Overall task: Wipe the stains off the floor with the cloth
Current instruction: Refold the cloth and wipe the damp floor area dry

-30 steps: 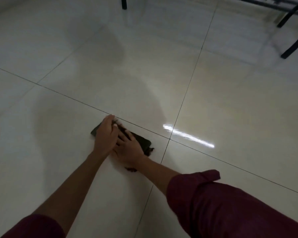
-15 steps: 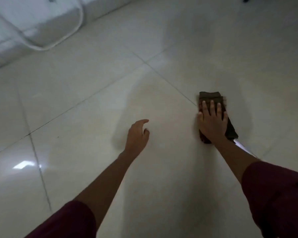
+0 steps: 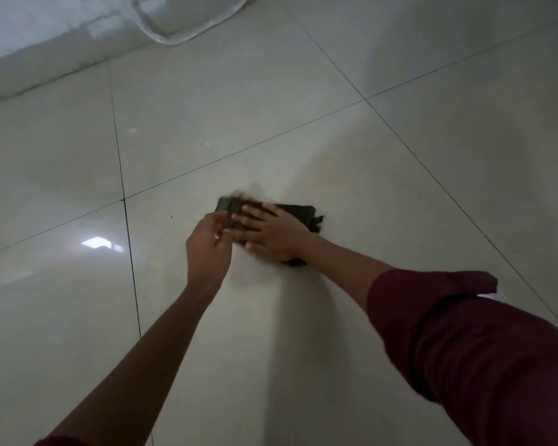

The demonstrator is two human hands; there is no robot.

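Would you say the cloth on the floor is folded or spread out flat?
Folded: the cloth forms a compact dark pad, layered at its left end, under the flat right hand, on the floor.

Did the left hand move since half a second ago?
Yes. The left hand went from bare tile toward the dark folded cloth and now reaches its end, beside the right hand.

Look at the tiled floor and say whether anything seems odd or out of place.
A pale smudge sits on the glossy cream floor tile just beyond the folded dark cloth; it dulls the shine there. A tiny dark speck lies left of the cloth.
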